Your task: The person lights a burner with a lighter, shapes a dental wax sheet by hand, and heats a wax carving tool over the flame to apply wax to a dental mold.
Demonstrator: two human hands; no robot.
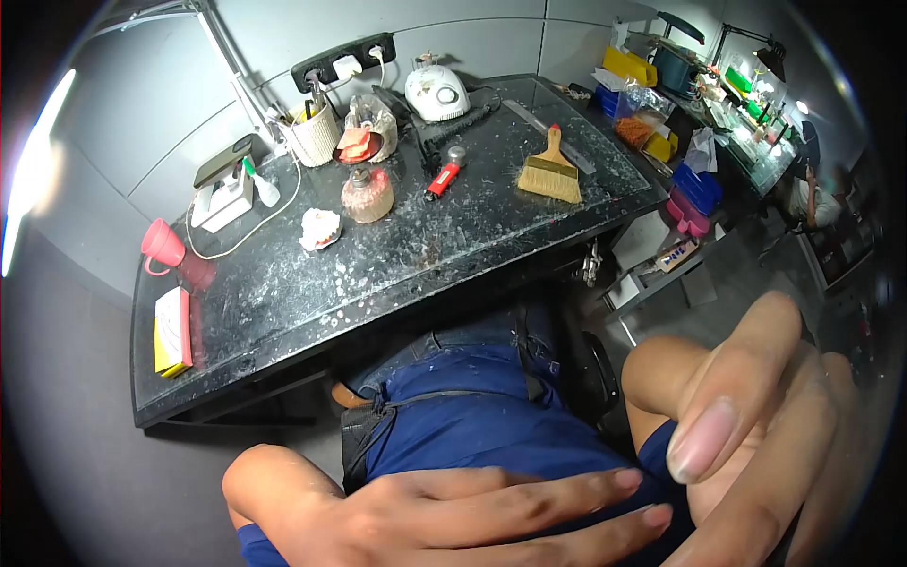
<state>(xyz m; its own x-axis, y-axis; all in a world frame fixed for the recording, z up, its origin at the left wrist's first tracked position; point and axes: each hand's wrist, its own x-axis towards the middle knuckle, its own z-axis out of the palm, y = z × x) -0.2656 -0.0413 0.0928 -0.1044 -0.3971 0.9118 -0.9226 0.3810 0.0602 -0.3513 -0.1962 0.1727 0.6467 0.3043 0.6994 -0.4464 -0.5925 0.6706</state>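
My left hand (444, 515) is stretched flat in front of the blue apron (472, 397), palm toward my body, fingers extended and nothing in them. Close to the camera at the lower right is my right hand (765, 425), its fingers loosely bent and apart, with no object visible in it. The left fingertips point toward the right hand; whether they touch it I cannot tell. Both hands are off the dusty black bench (283, 293), on which a wide brush (551, 170), a red torch-like tool (444, 178) and a glass spirit burner (367, 196) rest.
Along the bench's left side are a pink cup (162, 244) and a yellow-and-white box (173, 331). Toward the back stand a tool holder (314, 135) and a white machine with a dial (436, 92). An open drawer (666, 260) juts out at right; another person (812, 203) sits beyond.
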